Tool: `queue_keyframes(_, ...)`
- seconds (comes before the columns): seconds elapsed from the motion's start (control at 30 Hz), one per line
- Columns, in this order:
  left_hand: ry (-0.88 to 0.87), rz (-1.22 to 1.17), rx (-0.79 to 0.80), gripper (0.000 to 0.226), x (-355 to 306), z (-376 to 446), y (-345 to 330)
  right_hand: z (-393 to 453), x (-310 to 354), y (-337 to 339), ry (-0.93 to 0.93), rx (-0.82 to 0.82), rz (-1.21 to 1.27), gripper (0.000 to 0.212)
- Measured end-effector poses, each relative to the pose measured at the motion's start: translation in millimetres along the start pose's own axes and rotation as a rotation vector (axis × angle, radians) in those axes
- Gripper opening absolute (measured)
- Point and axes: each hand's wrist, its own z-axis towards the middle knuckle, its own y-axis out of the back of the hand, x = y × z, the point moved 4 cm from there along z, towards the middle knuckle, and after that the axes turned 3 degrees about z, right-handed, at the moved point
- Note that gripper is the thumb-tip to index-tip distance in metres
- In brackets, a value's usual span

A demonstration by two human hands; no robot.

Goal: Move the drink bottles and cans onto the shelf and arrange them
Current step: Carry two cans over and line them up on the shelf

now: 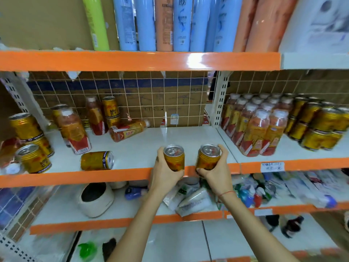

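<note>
Head view, looking down past two bare forearms: nearest to me, each hand is wrapped round a gold can at the front lip of the middle shelf (198, 137). The left hand (164, 173) grips the left can (174, 157) with fingers curled about its body, and the right hand (215, 171) holds the right can (208, 156) the same way, thumb over the far side. Both cans are upright, tabs up, near each other but apart; whether their bases already touch the shelf I cannot tell. Just left of them a fallen can (97, 160) lies on its side near the edge, and at the far left more loose cans (33, 157) stand in no order, some stacked. Further back on that side a few bottles (74, 129) stand unevenly and one tipped bottle (128, 130) lies flat by the mesh back. Across the upright, to the right, the packed bottles (255, 127) sit in neat rows with stacked cans (319, 127) beside them. So I would judge the job roughly halfway: the right bay looks finished, while the left bay holds a scatter that needs righting and lining up, with bare shelf between.
</note>
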Motion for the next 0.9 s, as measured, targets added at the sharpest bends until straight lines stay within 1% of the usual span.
queue_keyframes(0.1,-0.039,-0.046,0.029,0.093,-12,-22,-15,-23,0,27,0.008,-0.012,-0.04,0.098)
queue_keyframes(0.27,-0.13,-0.072,0.131,0.097,-45,-44,-48,-44,-10,84,-0.034,-0.104,-0.083,0.095)
queue_keyframes(0.43,-0.205,-0.064,0.223,0.097,-94,-56,-90,-51,-16,151,-0.046,-0.186,-0.158,0.092)
queue_keyframes(0.67,-0.312,-0.086,0.303,0.093,-176,-77,-177,-45,-44,262,-0.062,-0.262,-0.224,0.093)
queue_keyframes(0.77,-0.345,-0.084,0.294,0.095,-213,-89,-224,-39,-64,317,-0.059,-0.271,-0.257,0.093)
queue_keyframes(0.9,-0.341,-0.083,0.285,0.097,-260,-104,-280,-31,-88,383,-0.075,-0.27,-0.29,0.092)
